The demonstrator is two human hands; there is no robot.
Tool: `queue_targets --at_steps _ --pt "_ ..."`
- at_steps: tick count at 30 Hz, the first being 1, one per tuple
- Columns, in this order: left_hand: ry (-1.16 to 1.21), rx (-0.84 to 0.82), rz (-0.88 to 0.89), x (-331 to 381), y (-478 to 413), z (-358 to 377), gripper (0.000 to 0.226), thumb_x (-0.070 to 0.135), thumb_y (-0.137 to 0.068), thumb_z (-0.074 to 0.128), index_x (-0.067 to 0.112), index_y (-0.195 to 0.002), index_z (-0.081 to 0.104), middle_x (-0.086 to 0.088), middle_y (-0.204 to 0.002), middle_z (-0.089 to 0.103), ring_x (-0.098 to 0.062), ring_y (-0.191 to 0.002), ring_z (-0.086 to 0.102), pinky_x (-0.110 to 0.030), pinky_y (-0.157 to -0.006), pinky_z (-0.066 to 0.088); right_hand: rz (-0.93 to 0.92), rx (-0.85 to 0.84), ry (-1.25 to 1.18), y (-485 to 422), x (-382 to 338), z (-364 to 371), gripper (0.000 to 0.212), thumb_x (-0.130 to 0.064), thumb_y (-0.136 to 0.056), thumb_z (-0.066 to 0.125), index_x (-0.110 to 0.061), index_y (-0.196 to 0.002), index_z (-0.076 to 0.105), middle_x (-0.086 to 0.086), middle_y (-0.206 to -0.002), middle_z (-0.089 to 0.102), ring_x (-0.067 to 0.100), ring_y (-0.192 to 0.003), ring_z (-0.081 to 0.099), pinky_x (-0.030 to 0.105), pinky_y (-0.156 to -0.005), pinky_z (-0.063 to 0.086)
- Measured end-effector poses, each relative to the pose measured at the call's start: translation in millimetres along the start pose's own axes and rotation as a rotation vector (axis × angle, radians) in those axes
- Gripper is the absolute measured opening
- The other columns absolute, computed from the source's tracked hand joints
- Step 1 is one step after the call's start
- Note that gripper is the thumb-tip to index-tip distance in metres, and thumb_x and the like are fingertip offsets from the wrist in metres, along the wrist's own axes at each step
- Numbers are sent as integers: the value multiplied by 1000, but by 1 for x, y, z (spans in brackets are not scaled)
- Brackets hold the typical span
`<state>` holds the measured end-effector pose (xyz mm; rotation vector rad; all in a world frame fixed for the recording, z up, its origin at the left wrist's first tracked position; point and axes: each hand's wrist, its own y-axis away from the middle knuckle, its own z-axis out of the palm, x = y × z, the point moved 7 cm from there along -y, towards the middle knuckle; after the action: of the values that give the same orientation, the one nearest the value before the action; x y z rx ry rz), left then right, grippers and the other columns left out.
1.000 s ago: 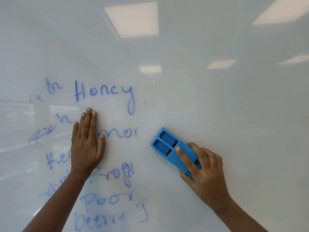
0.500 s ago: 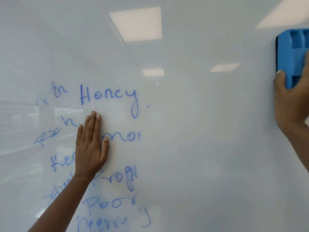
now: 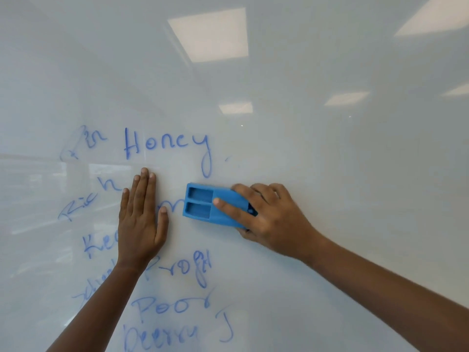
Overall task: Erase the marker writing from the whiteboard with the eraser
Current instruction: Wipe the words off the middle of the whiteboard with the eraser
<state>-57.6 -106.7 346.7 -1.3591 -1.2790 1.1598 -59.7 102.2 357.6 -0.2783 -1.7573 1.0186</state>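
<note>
While left hand (image 3: pixel 139 224) lies flat, fingers (image 3: pixel 144 189) straight, on whiteboard (image 3: pixel 342 161), right hand (image 3: pixel 276 219) grips one eraser (image 3: pixel 200 205) over writing (image 3: pixel 165 146).

left hand (image 3: pixel 142 224) and eraser (image 3: pixel 215 205) hide some writing (image 3: pixel 149 145).

Left hand (image 3: pixel 140 224): is showing bare, with short plain nails on the fingers (image 3: pixel 143 189).
Right hand (image 3: pixel 275 222): is showing bare, nails likewise short.
Forearms (image 3: pixel 380 288): are showing bare down to the view's lower edge.

The right grip (image 3: pixel 274 214) holds the blue eraser (image 3: pixel 203 205) on the whiteboard (image 3: pixel 330 174), just under "Honey" (image 3: pixel 165 146). The left grip (image 3: pixel 139 224) lies flat beside it, over blue writing (image 3: pixel 170 307).
</note>
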Motion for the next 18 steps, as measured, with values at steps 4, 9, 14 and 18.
queue_targets --at_steps 4,9,14,18 --pt "6 6 -2 -1 0 0 59 23 -89 27 -8 -139 24 -19 -147 23 -22 -137 18 -30 -115 4 220 119 95 -18 78 -22 45 -29 -82 51 -14 -124 60 24 -111 65 38 -83 64 42 -71 50" --pt "7 5 2 0 1 0 59 23 -88 28 -8 -139 23 -18 -148 22 -22 -137 17 -31 -115 4 756 203 209 -36 191 -46 56 -40 -93 38 -22 -146 28 19 -137 42 39 -114 42 43 -89 34" --pt "18 9 2 0 0 0 59 23 -89 28 -7 -139 23 -17 -148 22 -21 -138 16 -32 -115 5 725 176 105 -55 154 -30 57 -35 -90 45 -20 -144 33 22 -135 45 41 -110 46 43 -85 36" --pt "23 10 5 0 1 0 58 23 -89 28 -7 -139 23 -16 -148 22 -19 -138 16 -32 -115 6 218 118 -52 -39 37 -5 47 -29 -77 50 -16 -121 62 21 -110 66 35 -81 64 39 -72 49"
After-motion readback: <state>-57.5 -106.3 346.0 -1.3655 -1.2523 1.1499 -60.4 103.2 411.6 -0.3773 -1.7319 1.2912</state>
